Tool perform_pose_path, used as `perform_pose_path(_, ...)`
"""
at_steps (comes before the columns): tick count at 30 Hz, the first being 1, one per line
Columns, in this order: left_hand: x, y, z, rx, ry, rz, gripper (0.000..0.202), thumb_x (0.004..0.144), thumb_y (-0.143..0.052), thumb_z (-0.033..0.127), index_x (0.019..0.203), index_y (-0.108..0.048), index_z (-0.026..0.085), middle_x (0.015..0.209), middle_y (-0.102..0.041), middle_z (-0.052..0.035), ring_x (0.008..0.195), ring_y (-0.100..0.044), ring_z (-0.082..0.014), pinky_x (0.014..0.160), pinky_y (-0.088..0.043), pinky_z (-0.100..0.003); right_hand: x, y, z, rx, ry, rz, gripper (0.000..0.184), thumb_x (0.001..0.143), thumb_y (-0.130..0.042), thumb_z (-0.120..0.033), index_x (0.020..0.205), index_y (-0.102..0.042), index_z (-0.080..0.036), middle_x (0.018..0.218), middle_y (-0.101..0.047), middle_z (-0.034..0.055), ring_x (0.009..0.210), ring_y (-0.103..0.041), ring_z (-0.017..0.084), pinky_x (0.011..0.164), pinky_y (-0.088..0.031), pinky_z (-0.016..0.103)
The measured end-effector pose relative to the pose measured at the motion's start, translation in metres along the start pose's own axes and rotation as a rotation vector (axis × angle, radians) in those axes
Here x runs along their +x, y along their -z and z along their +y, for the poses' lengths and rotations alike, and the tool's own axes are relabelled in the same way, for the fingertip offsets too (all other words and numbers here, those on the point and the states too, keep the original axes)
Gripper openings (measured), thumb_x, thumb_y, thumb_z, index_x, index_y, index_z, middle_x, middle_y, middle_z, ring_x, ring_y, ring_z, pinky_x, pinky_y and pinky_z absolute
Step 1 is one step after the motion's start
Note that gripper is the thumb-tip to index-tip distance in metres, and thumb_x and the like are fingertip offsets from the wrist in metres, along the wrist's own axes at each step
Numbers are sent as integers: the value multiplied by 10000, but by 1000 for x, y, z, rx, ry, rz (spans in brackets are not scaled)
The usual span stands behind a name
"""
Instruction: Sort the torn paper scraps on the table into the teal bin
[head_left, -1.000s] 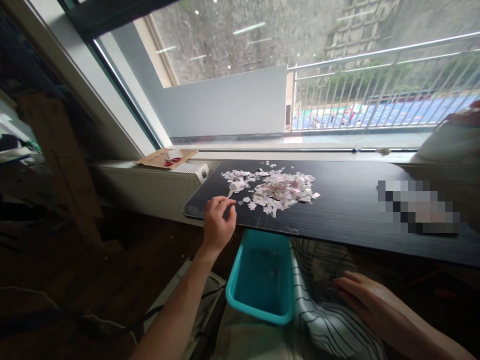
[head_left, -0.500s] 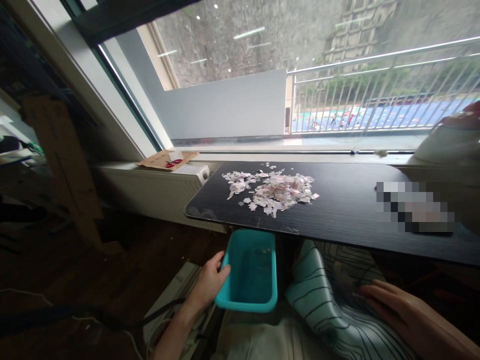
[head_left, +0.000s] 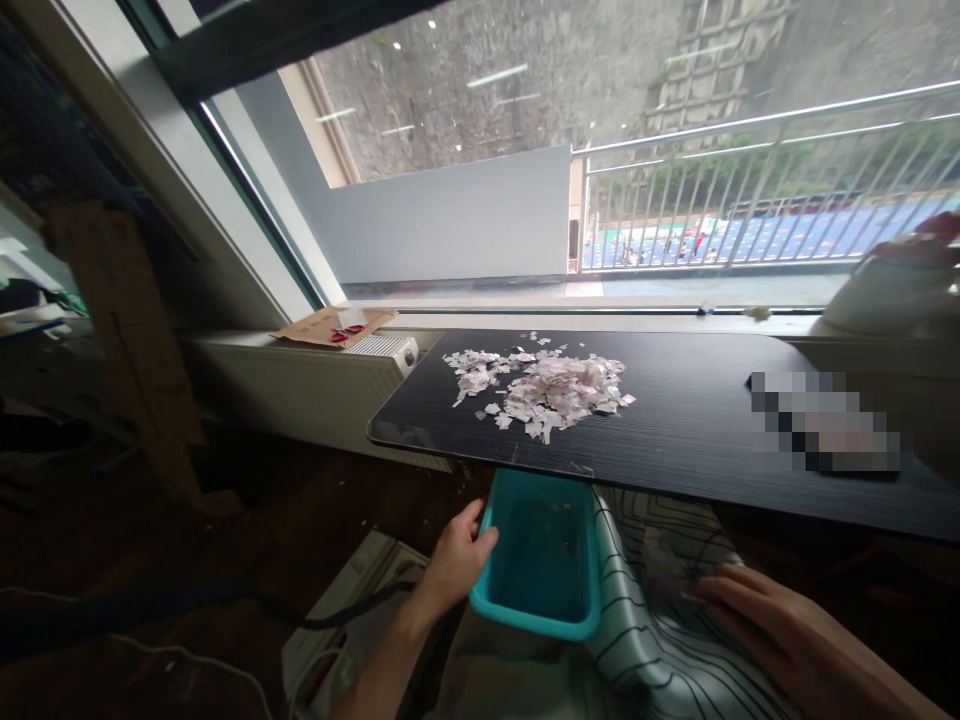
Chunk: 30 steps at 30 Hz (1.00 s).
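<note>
A teal plastic bin (head_left: pixel 484 605) is tilted at the table's near edge, above my lap, its hollow inside facing me. My left hand (head_left: pixel 459 555) is closed on its left rim, thumb over the edge. Low on the right, my right hand (head_left: pixel 757 610) hovers at a pale striped cloth (head_left: pixel 626 610), fingers together and bent; a blurred, see-through bit lies by the fingertips, too unclear to name. On the black table (head_left: pixel 697 400), beyond the bin, lies a loose heap of small pale paper scraps (head_left: pixel 562 385), with a smaller patch at its left.
Red-handled scissors (head_left: pixel 347 334) lie on brown cardboard (head_left: pixel 315 325) over a white radiator (head_left: pixel 330 385) at the left. A pixelated object (head_left: pixel 825 425) is on the table's right part. A white bag (head_left: pixel 877 290) stands by the window. Cables (head_left: pixel 202 655) cross the floor.
My left hand has brought the bin to the right, up against the striped cloth, whose raised fold is now lower. My right hand has shifted slightly left. The paper heap looks the same.
</note>
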<state>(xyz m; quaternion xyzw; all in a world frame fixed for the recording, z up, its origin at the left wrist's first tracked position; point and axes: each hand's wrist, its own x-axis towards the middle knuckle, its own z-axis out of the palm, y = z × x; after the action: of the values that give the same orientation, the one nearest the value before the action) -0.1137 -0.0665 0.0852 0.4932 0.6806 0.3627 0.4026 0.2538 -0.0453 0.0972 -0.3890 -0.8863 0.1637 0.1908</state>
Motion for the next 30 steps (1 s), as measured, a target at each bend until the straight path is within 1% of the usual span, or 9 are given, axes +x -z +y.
perform_pose_path(3,-3,-2,6,2,9,-34,366,768,-541,308,1072,-607,115,600,-576,11,530,-520,-145,510,-378,-224,-3,-1,-4,-4,-9,0,238,898,-488,-268,994,-706,-261,929,-715,49,792,-686,157,699,-556,197)
perform_pose_path(6,-9,1,10,-20,36,-73,445,770,-534,313,1161,-572,105,623,-595,1,530,-523,-147,511,-380,-229,-3,-3,-5,-1,-19,-4,247,887,-487,-231,986,-711,-265,916,-716,43,776,-685,151,692,-553,192)
perform_pose_path(11,-19,10,7,-99,88,-112,567,777,-521,330,1301,-470,119,665,-614,0,529,-527,-150,510,-392,-239,-1,-3,-9,11,-61,-40,248,889,-479,-248,951,-718,-259,910,-710,52,770,-678,162,673,-551,207)
perform_pose_path(13,-22,11,6,-122,103,-107,585,770,-535,343,1309,-467,127,674,-621,-2,534,-533,-151,512,-398,-240,1,-3,-11,35,-72,-57,253,896,-466,-260,924,-718,-260,889,-705,50,758,-671,163,674,-548,215)
perform_pose_path(16,-25,8,7,-152,112,-96,596,757,-548,345,1304,-479,122,683,-631,-9,541,-539,-151,515,-404,-240,4,-2,-14,70,-79,-41,263,901,-455,-280,886,-717,-261,857,-700,49,737,-662,164,659,-543,219)
perform_pose_path(20,-29,5,8,-174,98,-101,597,769,-540,331,1316,-465,105,699,-646,-20,552,-550,-151,526,-425,-242,3,0,-17,81,-68,-50,243,897,-472,-287,907,-714,-266,850,-700,42,735,-664,160,659,-540,210)
perform_pose_path(24,-28,6,-2,-212,66,-129,595,795,-544,324,1338,-431,108,771,-670,-40,612,-589,-165,562,-456,-249,1,1,-18,19,-62,-58,228,879,-497,-260,929,-719,-269,843,-709,34,726,-676,153,659,-549,203)
perform_pose_path(27,-21,8,-11,-251,38,-147,566,798,-555,303,1321,-451,111,831,-680,-56,675,-619,-182,608,-472,-258,0,2,-17,-37,-33,-17,233,869,-500,-262,896,-731,-275,818,-719,32,711,-684,164,646,-561,220)
perform_pose_path(30,-14,10,-16,-273,21,-149,544,805,-566,322,1299,-475,113,852,-683,-65,703,-629,-192,624,-471,-263,-2,2,-13,-76,-17,39,240,864,-500,-269,883,-739,-281,847,-732,37,724,-695,177,628,-566,220)
